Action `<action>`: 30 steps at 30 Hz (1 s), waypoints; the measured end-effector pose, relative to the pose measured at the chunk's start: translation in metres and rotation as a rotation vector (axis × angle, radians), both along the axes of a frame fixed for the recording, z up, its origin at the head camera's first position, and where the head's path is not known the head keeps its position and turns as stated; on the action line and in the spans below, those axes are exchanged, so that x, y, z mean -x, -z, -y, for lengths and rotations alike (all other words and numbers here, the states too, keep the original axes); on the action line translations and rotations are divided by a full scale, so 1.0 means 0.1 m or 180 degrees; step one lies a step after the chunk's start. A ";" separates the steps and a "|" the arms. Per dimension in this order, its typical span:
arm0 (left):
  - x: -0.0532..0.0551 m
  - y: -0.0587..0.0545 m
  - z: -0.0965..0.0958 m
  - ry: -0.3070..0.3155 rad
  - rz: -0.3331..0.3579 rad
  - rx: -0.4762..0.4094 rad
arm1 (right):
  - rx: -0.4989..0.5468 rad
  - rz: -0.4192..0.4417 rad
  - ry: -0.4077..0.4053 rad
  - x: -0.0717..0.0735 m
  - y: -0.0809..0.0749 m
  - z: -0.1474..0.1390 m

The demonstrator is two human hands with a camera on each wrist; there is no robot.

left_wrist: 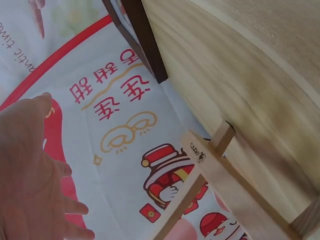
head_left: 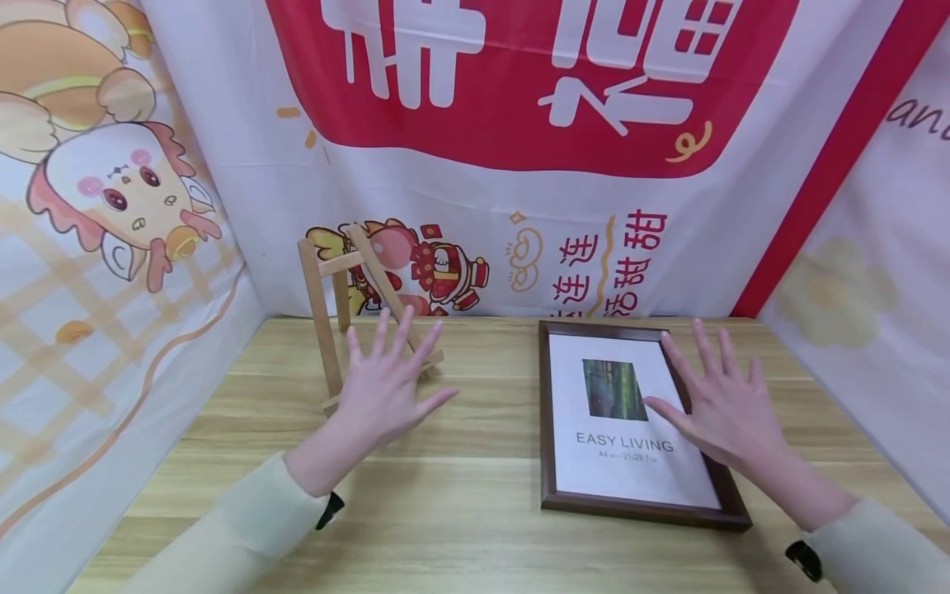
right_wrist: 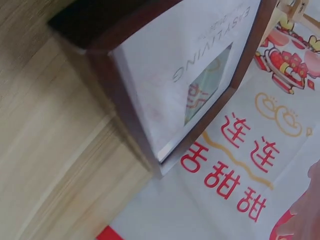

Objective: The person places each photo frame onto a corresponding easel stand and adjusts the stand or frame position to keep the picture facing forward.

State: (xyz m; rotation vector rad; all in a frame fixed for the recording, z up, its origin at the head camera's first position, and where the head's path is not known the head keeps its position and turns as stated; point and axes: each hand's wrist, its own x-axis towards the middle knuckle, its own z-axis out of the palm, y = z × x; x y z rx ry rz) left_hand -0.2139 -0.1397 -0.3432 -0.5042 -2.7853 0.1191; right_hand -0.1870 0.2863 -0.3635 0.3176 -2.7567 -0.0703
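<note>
A small wooden easel (head_left: 321, 322) stands at the back left of the table, partly hidden behind my left hand (head_left: 389, 379). That hand is spread with straight fingers and holds nothing; in the left wrist view the easel (left_wrist: 235, 195) is beside the hand (left_wrist: 30, 175), apart from it. To the right lies a dark brown picture frame (head_left: 549, 462) with a white insert reading "EASY LIVING" and a small green picture. Over its right edge my right hand (head_left: 723, 408) is spread, fingers straight, gripping nothing. Whether it touches the frame I cannot tell.
The wood-grain table (head_left: 445, 528) has a printed cloth (head_left: 505, 198) hanging behind it, with red and white lettering. More printed cloth (head_left: 185, 346) walls the left side, and a pale cloth (head_left: 876, 346) the right side.
</note>
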 end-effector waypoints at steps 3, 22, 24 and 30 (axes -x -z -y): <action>0.08 0.05 -0.07 0.0032 -0.0002 0.0007 | 0.0034 0.0010 0.0018 0.02 0.01 -0.05; 0.31 0.27 -0.61 0.0184 0.0043 0.0074 | 0.0193 0.0101 0.0132 0.14 0.18 -0.39; 0.33 0.31 -0.67 0.0190 0.0131 0.0031 | 0.0252 0.0108 0.0148 0.14 0.22 -0.42; 0.43 0.44 -0.84 0.0169 0.0331 -0.0094 | 0.0341 0.0114 0.0171 0.13 0.33 -0.53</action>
